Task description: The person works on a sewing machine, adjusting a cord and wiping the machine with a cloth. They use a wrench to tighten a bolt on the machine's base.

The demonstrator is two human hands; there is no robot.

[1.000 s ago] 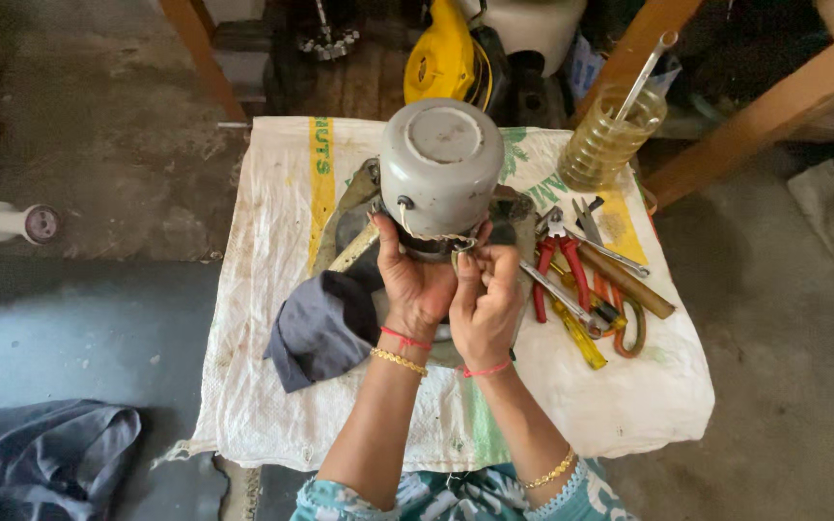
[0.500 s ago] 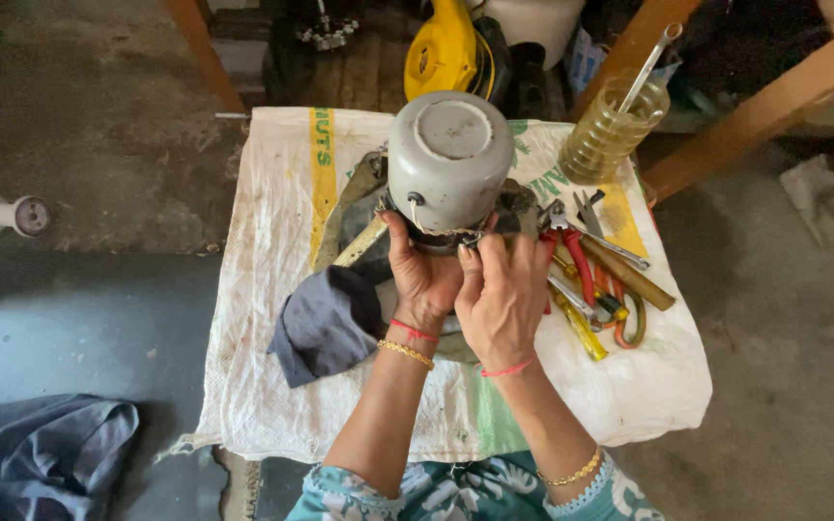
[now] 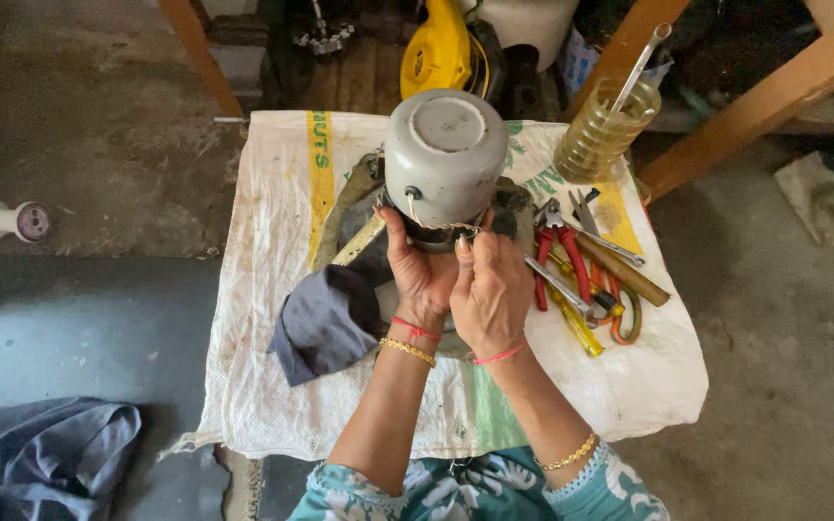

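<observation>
A rough grey concrete floor runs under a low stand covered by a white woven sack point(image 3: 272, 289), whose printing shows as a yellow band up and to the left of the hands and green lettering just beyond the motor housing. Above and to the right of the hands stands a ribbed clear jar of yellowish liquid point(image 3: 606, 135) with a metal rod leaning in it, and a yellow power tool point(image 3: 441, 53) lies on the floor past the sack. The grey cylindrical motor housing point(image 3: 444, 154) stands at the sack's middle, flat round end facing up, a thin wire point(image 3: 436, 224) looping around its lower rim. The left hand point(image 3: 420, 275) cups the housing's near side, thumb up along the wall. The right hand point(image 3: 489, 285), touching the left, pinches the wire at the rim. A dark cloth point(image 3: 325, 323) lies just left of the left wrist; red-handled pliers point(image 3: 562, 260) and screwdrivers point(image 3: 591, 304) lie just right of the right hand.
</observation>
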